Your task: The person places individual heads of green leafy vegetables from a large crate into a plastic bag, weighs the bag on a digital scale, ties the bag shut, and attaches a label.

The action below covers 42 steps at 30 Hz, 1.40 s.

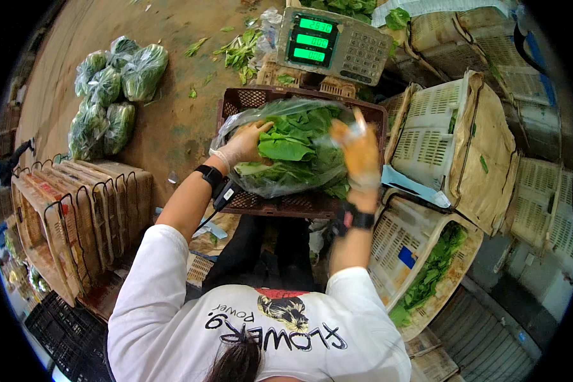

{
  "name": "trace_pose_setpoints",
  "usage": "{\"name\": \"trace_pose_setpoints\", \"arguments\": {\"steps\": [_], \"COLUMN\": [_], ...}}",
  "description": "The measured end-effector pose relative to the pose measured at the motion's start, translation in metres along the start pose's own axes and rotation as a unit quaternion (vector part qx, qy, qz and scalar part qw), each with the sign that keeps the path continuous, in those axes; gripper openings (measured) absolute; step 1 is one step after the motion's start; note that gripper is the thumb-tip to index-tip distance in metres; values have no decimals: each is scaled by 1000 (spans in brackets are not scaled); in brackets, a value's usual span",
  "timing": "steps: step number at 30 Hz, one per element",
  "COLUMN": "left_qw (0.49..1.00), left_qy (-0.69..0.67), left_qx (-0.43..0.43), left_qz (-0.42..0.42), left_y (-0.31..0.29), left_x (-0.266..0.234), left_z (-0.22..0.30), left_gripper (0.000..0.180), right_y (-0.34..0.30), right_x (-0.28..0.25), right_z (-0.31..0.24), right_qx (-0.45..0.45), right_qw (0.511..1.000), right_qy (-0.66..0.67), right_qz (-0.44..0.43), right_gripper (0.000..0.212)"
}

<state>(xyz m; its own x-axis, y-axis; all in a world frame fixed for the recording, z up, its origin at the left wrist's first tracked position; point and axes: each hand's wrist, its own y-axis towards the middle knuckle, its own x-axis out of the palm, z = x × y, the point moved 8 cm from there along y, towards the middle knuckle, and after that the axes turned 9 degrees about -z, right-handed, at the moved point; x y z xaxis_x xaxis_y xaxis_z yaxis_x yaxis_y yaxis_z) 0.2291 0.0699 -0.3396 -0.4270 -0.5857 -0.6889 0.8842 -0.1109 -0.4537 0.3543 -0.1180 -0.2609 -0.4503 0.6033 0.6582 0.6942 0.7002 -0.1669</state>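
A clear plastic bag filled with leafy greens lies in a dark brown plastic crate in front of me. My left hand is at the bag's left side, closed on the plastic, its fingertips against the leaves. A black band circles that wrist. My right hand, in an orange-tan glove, is over the bag's right edge beside the leaves. Motion smears its fingers, so their grip cannot be made out. Just beyond the crate stands a digital scale with lit green displays.
Bagged greens rest on the floor at the far left. Upended crates stand close to my left arm. To my right are stacked pale crates and one tipped crate with loose greens. Leaf scraps litter the floor ahead.
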Motion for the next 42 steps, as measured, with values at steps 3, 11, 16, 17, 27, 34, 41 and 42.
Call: {"name": "trace_pose_setpoints", "arguments": {"steps": [3, 11, 16, 17, 27, 34, 41, 42], "left_qw": [998, 970, 968, 965, 912, 653, 637, 608], "left_qy": [-51, 220, 226, 246, 19, -722, -751, -770], "left_qx": [-22, -87, -98, -84, -122, -99, 79, 85], "left_qz": [-31, -49, -49, 41, 392, 206, 158, 174], "left_y": [8, 24, 9, 24, -106, -85, -150, -148], "left_x": [2, 19, 12, 31, -77, -1, -125, -125], "left_z": [-6, 36, 29, 2, 17, -51, 61, 63], "left_gripper": [102, 112, 109, 106, 73, 23, 24, 25], "right_y": [-81, -58, -67, -58, 3, -1, 5, 4], "right_x": [-29, 1, 148, 184, 56, 76, 54, 50], "right_z": [-67, -111, -103, -60, 148, 135, 171, 179], "right_qx": [-3, -3, -180, -181, 78, 122, 165, 154], "right_qw": [980, 978, 677, 728, 452, 405, 385, 374], "right_qy": [175, -202, -712, -646, -842, -855, -862, -871], "right_qz": [-90, 43, 38, -140, -285, -301, -286, -280], "right_gripper": [79, 71, 33, 38, 72, 79, 67, 67]}}
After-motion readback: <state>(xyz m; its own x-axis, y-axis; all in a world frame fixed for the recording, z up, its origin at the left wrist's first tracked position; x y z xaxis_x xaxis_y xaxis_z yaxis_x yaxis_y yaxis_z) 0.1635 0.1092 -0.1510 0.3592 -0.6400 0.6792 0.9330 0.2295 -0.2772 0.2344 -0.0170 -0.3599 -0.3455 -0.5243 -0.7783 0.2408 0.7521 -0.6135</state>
